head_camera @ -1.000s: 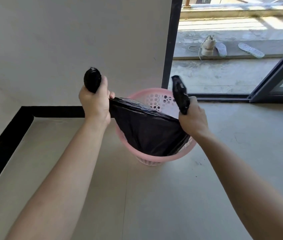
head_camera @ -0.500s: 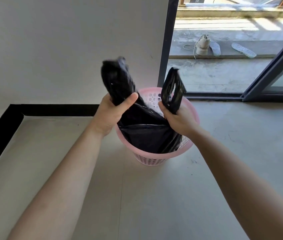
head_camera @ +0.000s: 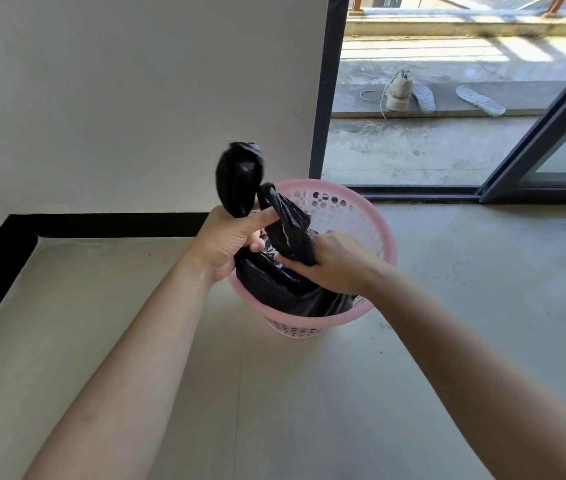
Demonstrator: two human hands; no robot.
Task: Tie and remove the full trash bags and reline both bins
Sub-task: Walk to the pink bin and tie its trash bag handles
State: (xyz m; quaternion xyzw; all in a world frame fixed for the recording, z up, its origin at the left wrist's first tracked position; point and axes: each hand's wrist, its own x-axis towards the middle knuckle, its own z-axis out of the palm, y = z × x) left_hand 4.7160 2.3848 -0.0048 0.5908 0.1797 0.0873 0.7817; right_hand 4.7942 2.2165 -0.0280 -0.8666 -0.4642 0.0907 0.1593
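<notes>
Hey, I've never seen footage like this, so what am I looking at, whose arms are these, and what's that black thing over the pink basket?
There is no machine here. A camera worn on a person's head looks down at their own two bare arms. The left hand and the right hand each grip one gathered end of a black trash bag, apparently to knot it shut. The bag sits inside a pink basket standing on a pale floor. Beyond the glass door, a shoe lies outside.

Head-worn view, forward and downward.
</notes>
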